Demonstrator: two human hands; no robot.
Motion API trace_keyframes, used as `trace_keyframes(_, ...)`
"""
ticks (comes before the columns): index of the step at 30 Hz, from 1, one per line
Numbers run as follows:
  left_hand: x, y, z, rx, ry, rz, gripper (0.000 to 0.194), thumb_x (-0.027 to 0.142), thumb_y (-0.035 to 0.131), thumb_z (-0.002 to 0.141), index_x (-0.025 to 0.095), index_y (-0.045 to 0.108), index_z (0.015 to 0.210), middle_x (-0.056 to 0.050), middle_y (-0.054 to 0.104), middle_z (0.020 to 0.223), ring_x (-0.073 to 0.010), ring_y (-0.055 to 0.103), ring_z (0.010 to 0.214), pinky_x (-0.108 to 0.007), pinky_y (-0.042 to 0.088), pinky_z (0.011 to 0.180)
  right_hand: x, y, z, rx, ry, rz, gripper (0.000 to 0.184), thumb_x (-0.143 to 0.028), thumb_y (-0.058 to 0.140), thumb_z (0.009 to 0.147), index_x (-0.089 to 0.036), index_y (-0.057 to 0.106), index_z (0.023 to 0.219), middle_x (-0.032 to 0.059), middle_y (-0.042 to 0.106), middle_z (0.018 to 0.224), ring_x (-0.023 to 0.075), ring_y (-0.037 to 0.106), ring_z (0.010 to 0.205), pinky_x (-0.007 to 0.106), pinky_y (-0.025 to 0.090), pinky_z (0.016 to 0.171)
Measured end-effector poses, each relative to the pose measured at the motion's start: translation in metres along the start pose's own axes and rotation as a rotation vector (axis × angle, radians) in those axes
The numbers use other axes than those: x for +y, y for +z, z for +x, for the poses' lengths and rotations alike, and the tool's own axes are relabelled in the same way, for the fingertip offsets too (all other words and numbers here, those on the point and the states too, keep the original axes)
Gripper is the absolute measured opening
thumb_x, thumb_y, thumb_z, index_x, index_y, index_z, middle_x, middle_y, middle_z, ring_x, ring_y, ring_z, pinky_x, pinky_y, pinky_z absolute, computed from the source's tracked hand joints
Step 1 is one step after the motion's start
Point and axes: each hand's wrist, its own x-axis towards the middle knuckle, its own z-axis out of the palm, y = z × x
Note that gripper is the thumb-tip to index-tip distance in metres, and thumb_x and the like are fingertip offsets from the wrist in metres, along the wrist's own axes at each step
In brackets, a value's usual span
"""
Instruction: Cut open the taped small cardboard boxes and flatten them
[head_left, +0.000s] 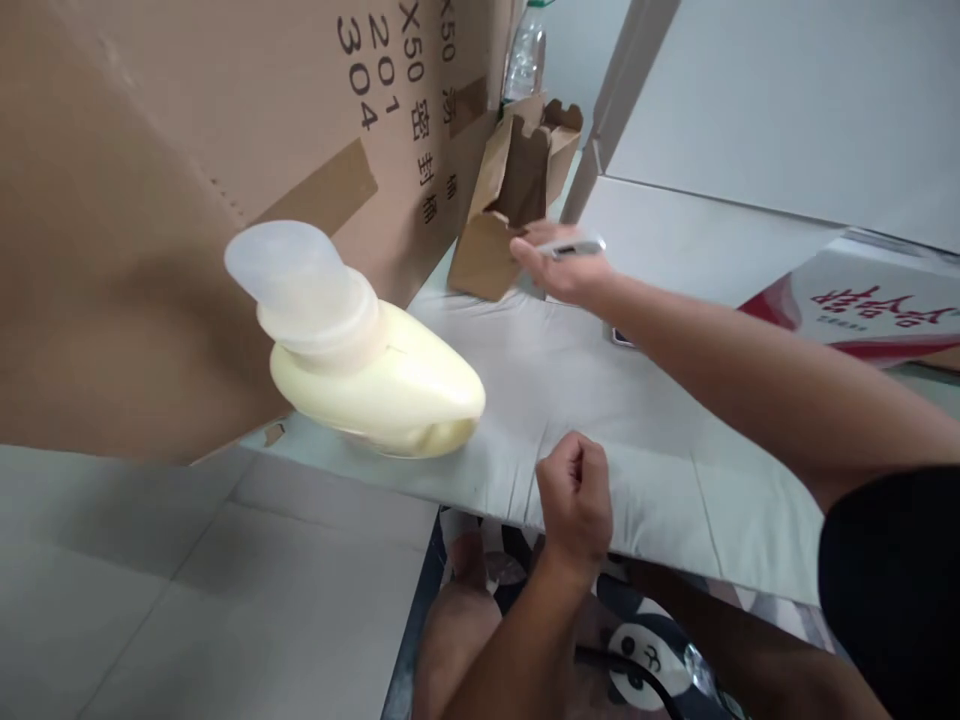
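A black sleeve point(892, 590) lies nearest, with the person's bare right forearm reaching out of it across the table. The pale yellow bottle point(397, 375), topped by a translucent cap point(300, 280), rises at the table's left part, well apart from both hands. The left hand point(576, 495) is a fist near the table's front edge, its fingers curled tightly together; whether anything is inside cannot be told. Below that edge, beside the person's bare legs, panda-patterned fabric point(652, 650) shows, crossed by a curved black strip point(637, 665).

A smooth, pale sheet covers the table point(645, 440). Farther in, the right hand point(566, 270) is blurred, its fingers closed around a slim whitish object point(574, 246); how tightly they press cannot be told. That object is above the table, near the open brown carton point(502, 210), which stands just beyond the fingertips. A dark-edged item point(621, 338) peeks out from under the right forearm, mostly hidden.

Along the left, a large cardboard box point(247, 110) bears printed characters and strips of tape. To the right is a white and red box point(862, 300) with red script. Behind the carton stands a clear bottle point(527, 60) with a green cap, near the pale wall point(795, 110).
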Motion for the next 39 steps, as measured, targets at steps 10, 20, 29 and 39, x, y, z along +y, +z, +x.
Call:
trace_keyframes(10,-0.015,-0.001,0.005,0.428,0.613,0.200,0.015,0.034,0.053,0.090,0.022,0.059,0.082,0.002,0.044,0.068,-0.0148,0.043,0.063,-0.028,0.040,0.065,0.006,-0.071,-0.358,0.141,0.045,0.612,0.064,-0.063,0.035,0.103,-0.019,0.082,0.107,0.0161,0.077,0.121,0.0282,0.076,0.107,0.037,0.064,0.074)
trace_keyframes(20,0.014,0.047,0.004,-0.007,0.809,0.670,0.048,0.054,0.047,0.095,0.024,0.070,0.126,-0.012,0.041,0.148,-0.0327,0.048,0.136,-0.047,0.040,0.115,-0.005,-0.109,-0.431,0.099,-0.160,0.649,0.076,-0.061,0.017,0.105,-0.017,0.071,0.073,0.0145,0.078,0.092,0.0198,0.073,0.071,0.032,0.052,0.059)
trace_keyframes(29,0.005,0.075,0.004,0.054,0.790,0.517,0.021,0.025,0.058,0.075,0.025,0.039,0.066,-0.004,0.046,0.083,-0.0294,0.061,0.104,-0.052,0.047,0.101,0.022,-0.106,-0.448,0.208,-0.012,0.792,0.075,-0.068,0.025,0.103,-0.015,0.078,0.101,0.0150,0.079,0.102,0.0291,0.070,0.121,0.045,0.057,0.101)
trace_keyframes(39,-0.012,0.064,0.012,0.044,0.766,0.664,0.034,0.043,0.061,0.088,0.021,0.059,0.115,-0.006,0.064,0.103,-0.0216,0.065,0.094,-0.039,0.052,0.093,0.036,-0.072,-0.440,0.287,0.254,0.677,0.072,-0.073,0.024,0.099,-0.031,0.075,0.129,0.0097,0.055,0.153,0.0373,0.056,0.131,0.064,0.045,0.110)
